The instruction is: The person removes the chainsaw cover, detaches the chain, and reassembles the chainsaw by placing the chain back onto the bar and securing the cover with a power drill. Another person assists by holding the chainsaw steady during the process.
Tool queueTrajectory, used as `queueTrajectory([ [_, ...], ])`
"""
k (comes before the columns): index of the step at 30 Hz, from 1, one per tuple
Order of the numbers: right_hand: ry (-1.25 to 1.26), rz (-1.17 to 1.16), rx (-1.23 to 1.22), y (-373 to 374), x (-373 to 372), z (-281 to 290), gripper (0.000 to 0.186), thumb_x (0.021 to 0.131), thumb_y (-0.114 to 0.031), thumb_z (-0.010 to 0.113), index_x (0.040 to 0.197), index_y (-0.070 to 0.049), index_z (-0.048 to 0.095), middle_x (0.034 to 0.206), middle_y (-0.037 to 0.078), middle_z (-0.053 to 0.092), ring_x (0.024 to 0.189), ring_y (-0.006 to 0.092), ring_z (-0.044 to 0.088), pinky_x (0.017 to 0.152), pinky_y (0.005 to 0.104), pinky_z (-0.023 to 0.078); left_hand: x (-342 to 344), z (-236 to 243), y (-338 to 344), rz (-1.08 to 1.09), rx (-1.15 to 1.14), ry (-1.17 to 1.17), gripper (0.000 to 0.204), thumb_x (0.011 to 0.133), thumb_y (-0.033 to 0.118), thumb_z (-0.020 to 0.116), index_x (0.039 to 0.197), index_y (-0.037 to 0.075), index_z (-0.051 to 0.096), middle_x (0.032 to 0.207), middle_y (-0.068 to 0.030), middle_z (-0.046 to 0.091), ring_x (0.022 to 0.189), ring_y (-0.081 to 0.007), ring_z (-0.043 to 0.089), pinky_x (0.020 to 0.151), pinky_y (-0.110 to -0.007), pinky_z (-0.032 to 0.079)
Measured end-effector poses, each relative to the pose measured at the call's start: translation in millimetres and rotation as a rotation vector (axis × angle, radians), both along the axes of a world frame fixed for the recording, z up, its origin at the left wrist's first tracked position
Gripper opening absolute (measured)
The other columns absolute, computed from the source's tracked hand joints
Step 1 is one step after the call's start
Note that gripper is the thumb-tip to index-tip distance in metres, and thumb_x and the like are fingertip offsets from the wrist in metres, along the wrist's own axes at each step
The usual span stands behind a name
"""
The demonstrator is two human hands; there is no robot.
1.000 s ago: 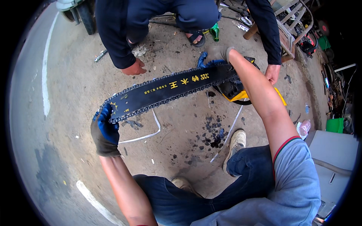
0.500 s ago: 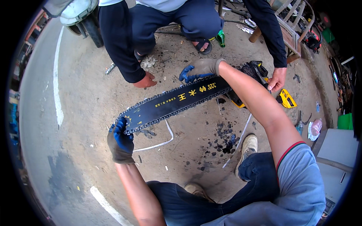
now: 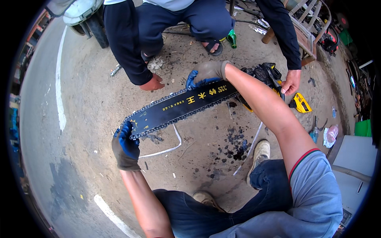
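Note:
My gloved left hand (image 3: 126, 146) grips the tip of a black guide bar (image 3: 162, 112) with a chain round its edge. My gloved right hand (image 3: 205, 76) has its blue-palmed fingers curled on the chain along the bar's upper edge. The bar runs to a black and yellow chainsaw body (image 3: 266, 77), partly hidden by my right forearm. At that body, a co-worker's hand (image 3: 291, 82) holds a dark part. Their other hand (image 3: 151, 82) hangs above the ground left of my right hand. A detached yellow cover (image 3: 302, 103) lies right of the saw.
The squatting co-worker (image 3: 168, 23) faces me across the concrete ground. Behind are a scooter (image 3: 79, 18), a green bottle (image 3: 232, 39) and a wooden chair (image 3: 307, 23). A small tool (image 3: 315, 131), a pink bag (image 3: 331, 135), a green bin (image 3: 363, 127) and a grey box (image 3: 353, 154) are at right.
My right hand has moved left along the bar's top edge. The yellow cover now lies apart from the saw body. The view has shifted slightly.

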State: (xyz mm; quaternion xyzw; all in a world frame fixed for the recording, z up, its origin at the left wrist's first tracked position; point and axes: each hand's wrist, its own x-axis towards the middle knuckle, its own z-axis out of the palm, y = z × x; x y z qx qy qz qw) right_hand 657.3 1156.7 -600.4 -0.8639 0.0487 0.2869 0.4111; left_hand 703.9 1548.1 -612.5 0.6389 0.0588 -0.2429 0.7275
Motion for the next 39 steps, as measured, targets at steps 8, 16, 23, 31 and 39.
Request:
queueTrajectory([
  [8, -0.057, 0.068, -0.107, 1, -3, -3, 0.033, 0.084, -0.028, 0.063, 0.113, -0.017, 0.074, 0.106, 0.002, 0.075, 0.089, 0.013, 0.066, 0.081, 0.0301, 0.051, 1, -5, 0, 0.045, -0.036, 0.018, 0.029, 0.099, 0.024, 0.053, 0.114, 0.004, 0.068, 0.09, -0.002, 0.069, 0.061, -0.0084, 0.051, 0.049, -0.022, 0.033],
  [16, -0.441, -0.432, 0.049, -22, -18, 42, 0.033, 0.094, -0.034, 0.061, 0.099, -0.003, 0.071, 0.084, 0.005, 0.071, 0.072, 0.0107, 0.066, 0.069, 0.0267, 0.054, -2, 0, -2, -0.016, -0.011, -0.109, 0.03, 0.1, 0.016, 0.049, 0.118, 0.0, 0.067, 0.088, -0.0027, 0.067, 0.062, -0.0072, 0.052, 0.05, -0.021, 0.036],
  [23, 0.044, -1.135, 0.615, -13, -177, 37, 0.056, 0.094, -0.055, 0.06, 0.09, 0.001, 0.067, 0.079, 0.011, 0.069, 0.067, 0.0204, 0.068, 0.065, 0.0339, 0.057, -8, 8, -13, 0.056, -0.006, -0.182, 0.027, 0.099, 0.022, 0.053, 0.098, 0.001, 0.07, 0.072, -0.0021, 0.063, 0.051, -0.0074, 0.048, 0.044, -0.021, 0.033],
  [31, -0.132, -1.469, 1.319, 35, -186, -75, 0.046, 0.095, -0.043, 0.064, 0.115, -0.003, 0.059, 0.113, 0.015, 0.064, 0.102, 0.0285, 0.065, 0.092, 0.0443, 0.054, -14, 12, -20, 0.113, -0.099, -0.224, 0.029, 0.098, 0.022, 0.054, 0.106, 0.0, 0.071, 0.083, -0.0038, 0.069, 0.051, -0.0063, 0.049, 0.042, -0.021, 0.031],
  [39, -0.292, -1.55, 1.233, 42, -198, -67, 0.018, 0.099, -0.021, 0.054, 0.107, -0.006, 0.06, 0.099, 0.013, 0.067, 0.093, 0.0298, 0.068, 0.086, 0.046, 0.056, -4, 2, -13, 0.068, -0.112, -0.177, 0.022, 0.095, 0.02, 0.057, 0.1, 0.004, 0.072, 0.079, -0.0023, 0.068, 0.051, -0.0064, 0.049, 0.041, -0.021, 0.03],
])
